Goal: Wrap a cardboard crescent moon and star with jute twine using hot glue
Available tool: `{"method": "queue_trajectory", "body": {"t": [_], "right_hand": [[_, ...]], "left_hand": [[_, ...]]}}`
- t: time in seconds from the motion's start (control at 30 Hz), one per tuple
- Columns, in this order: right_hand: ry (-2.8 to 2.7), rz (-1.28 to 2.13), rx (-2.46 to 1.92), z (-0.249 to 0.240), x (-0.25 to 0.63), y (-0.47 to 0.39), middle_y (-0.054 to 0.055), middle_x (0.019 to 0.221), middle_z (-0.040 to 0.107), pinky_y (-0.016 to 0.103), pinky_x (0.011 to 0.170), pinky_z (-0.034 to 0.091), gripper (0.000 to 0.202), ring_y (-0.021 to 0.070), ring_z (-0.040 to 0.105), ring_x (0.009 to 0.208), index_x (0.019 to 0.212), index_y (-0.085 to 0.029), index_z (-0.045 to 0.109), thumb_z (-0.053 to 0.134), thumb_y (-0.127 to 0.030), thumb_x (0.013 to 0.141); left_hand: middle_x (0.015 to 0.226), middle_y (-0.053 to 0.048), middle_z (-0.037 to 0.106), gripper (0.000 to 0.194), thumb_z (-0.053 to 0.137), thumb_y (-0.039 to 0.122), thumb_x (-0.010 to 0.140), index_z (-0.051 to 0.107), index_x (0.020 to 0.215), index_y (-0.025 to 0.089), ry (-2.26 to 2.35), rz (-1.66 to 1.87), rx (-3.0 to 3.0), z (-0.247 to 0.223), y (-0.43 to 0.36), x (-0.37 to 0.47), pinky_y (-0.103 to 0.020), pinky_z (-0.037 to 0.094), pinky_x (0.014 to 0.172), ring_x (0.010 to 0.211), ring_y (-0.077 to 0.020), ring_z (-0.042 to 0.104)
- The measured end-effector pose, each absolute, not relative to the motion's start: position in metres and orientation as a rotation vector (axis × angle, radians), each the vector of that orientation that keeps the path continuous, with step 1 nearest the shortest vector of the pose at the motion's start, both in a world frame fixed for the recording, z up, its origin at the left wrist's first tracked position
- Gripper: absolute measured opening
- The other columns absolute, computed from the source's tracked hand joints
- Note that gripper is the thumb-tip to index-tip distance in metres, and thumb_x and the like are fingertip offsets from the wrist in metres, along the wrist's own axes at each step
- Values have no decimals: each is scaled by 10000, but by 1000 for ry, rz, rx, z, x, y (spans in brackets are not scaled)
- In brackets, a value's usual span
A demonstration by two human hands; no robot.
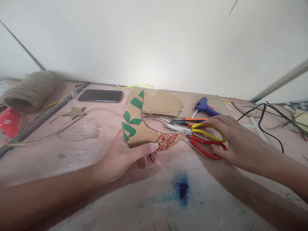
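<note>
— Please tell me, how is the left hand?
— From my distant seat I see the left hand [120,157] pinching a curved cardboard piece [144,134]. The thumb presses on its printed face, and the other fingers are behind, partly hidden. The piece is at the middle of my view, held above the table [120,202]. It shows green leaf shapes and a red pattern, and its one pointed end goes to the right.
— And the right?
— My right hand [234,141] is closed around the handles of the scissors [189,131], the fingers at the yellow loop and the thumb at the red one. How deep they pass into the loops, I cannot tell. The blades point left, beside the cardboard tip; I cannot tell if they touch it.
— Which things hold something inside?
— The blue glue gun [205,106] carries a white stick [194,113], which comes out at one end. The twine roll [36,86] lies on its side at the far left, with an open hollow core; it is too dark to tell its content. On the table there are also a phone [100,95], a cardboard star [74,113] and, behind the curved piece, cardboard sheets [166,101].
</note>
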State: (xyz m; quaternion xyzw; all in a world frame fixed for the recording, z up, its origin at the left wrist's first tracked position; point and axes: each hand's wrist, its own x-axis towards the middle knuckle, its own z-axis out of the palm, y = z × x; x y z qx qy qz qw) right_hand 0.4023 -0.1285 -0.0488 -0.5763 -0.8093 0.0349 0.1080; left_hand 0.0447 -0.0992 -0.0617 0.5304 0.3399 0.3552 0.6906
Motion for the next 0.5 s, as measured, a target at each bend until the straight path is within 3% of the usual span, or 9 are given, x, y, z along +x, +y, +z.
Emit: {"method": "queue_trajectory", "body": {"t": [0.13, 0.27, 0.4, 0.47, 0.5], "right_hand": [[-2354, 113, -1701, -56, 397, -130, 168, 1404, 738, 697, 1101, 549, 420, 480, 664, 1338, 1297, -255, 730, 640, -312, 891], [-2288, 261, -1727, -63, 395, -132, 99, 1306, 810, 498, 871, 630, 431, 356, 788, 1093, 1316, -280, 693, 608, -263, 893], [-2168, 354, -1743, -49, 391, -134, 39, 952, 785, 356, 621, 541, 165, 252, 722, 768, 1141, -284, 673, 626, -372, 1009], [-2106, 452, -1788, -35, 390, -139, 13, 867, 750, 337, 596, 551, 183, 235, 696, 713, 1128, -293, 668, 703, -429, 1012], [-2082, 538, -1806, -28, 391, -142, 22, 921, 774, 342, 634, 598, 238, 253, 731, 765, 1176, -303, 683, 738, -447, 995]], "left_hand": [[690, -22, 804, 315, 910, 424, 949, 734, 1032, 177, 770, 792, 1148, -62, -102, 45, -191, 578, 450, 520, -181, 763], [689, -18, 791, 400, 882, 550, 937, 685, 1006, 210, 851, 776, 1097, -60, -113, 47, -209, 523, 376, 476, -209, 751], [699, -32, 800, 403, 825, 605, 976, 705, 955, 221, 831, 793, 1077, -57, -129, 47, -218, 512, 389, 498, -215, 764], [790, -59, 843, 383, 796, 607, 1005, 739, 1030, 229, 792, 787, 1080, -57, -134, 45, -237, 538, 419, 552, -234, 793], [837, -75, 856, 381, 778, 609, 1018, 745, 1068, 233, 775, 782, 1091, -58, -135, 43, -248, 546, 429, 576, -244, 805]]}}
